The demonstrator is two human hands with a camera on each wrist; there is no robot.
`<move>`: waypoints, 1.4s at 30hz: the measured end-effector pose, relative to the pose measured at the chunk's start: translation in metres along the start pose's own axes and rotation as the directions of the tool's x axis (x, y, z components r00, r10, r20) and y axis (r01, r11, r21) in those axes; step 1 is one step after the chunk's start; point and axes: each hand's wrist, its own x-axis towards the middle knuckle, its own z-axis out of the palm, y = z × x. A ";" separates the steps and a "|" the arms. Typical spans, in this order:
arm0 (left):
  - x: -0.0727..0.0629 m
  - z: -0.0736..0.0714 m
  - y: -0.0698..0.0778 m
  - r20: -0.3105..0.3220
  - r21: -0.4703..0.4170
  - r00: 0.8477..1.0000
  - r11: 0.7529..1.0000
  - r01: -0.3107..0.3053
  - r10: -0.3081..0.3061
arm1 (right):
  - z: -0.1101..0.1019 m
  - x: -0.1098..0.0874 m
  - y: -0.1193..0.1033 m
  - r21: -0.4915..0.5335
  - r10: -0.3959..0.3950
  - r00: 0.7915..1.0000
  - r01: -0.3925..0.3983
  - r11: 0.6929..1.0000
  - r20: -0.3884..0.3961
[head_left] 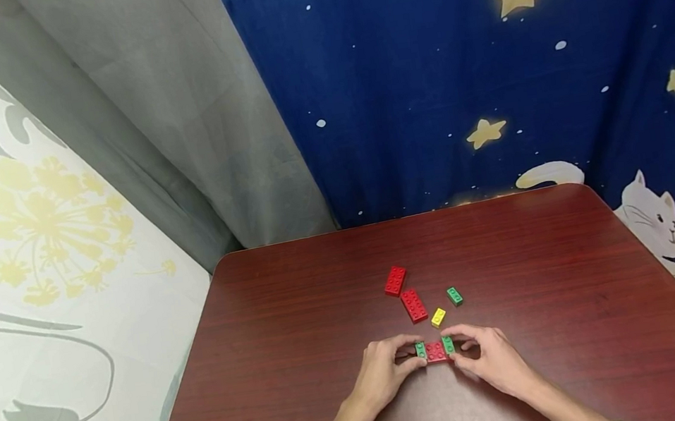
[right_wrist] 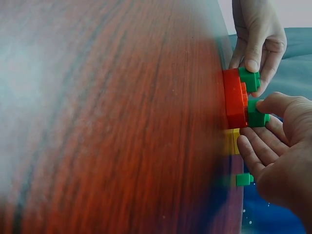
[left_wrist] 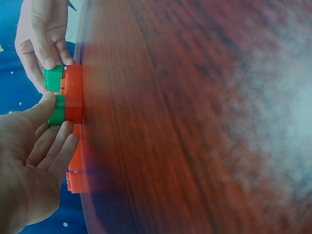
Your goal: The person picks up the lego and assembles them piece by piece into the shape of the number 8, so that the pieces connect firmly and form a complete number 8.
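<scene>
Over a dark red wood-grained table [head_left: 287, 316], both forearms [head_left: 551, 397] angled inward. The left hand [head_left: 382, 369] pinched a small green studded plastic brick [head_left: 420, 349] between thumb and fingers; the right hand [head_left: 494, 359], facing it, pinched a matching green plastic brick [head_left: 448, 344] the same way. These bricks sat atop opposite ends of a red rectangular studded plastic brick [head_left: 436, 352], which lay on the table between the hands.

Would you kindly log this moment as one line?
left hand: pinches left green brick | right hand: pinches right green brick | red brick: beneath both
</scene>
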 end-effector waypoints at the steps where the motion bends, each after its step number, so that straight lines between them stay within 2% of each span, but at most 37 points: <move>1: 0.000 0.000 0.000 0.000 -0.002 1.000 1.000 0.000 0.000 | 0.000 0.000 0.000 -0.003 -0.002 1.000 0.002 1.000 -0.001; 14: 0.000 0.001 -0.001 0.003 -0.009 1.000 1.000 0.008 -0.008 | 0.003 0.000 0.002 -0.049 -0.054 0.998 0.053 0.997 -0.022; 20: 0.000 0.001 -0.001 0.003 -0.006 1.000 1.000 0.013 -0.013 | 0.004 0.000 0.003 -0.034 -0.082 0.996 0.081 0.996 -0.031; 27: 0.000 0.001 -0.001 0.005 -0.006 1.000 1.000 0.008 -0.008 | 0.003 -0.001 0.005 0.054 -0.051 0.999 0.051 0.997 0.008; 33: 0.000 0.000 0.000 0.004 -0.001 1.000 1.000 0.012 -0.012 | 0.004 -0.001 0.006 0.063 0.003 1.000 -0.004 0.998 0.014; 42: -0.001 -0.001 0.000 0.002 0.008 1.000 1.000 0.009 -0.009 | 0.004 0.000 0.010 0.061 0.017 1.000 -0.018 0.998 0.017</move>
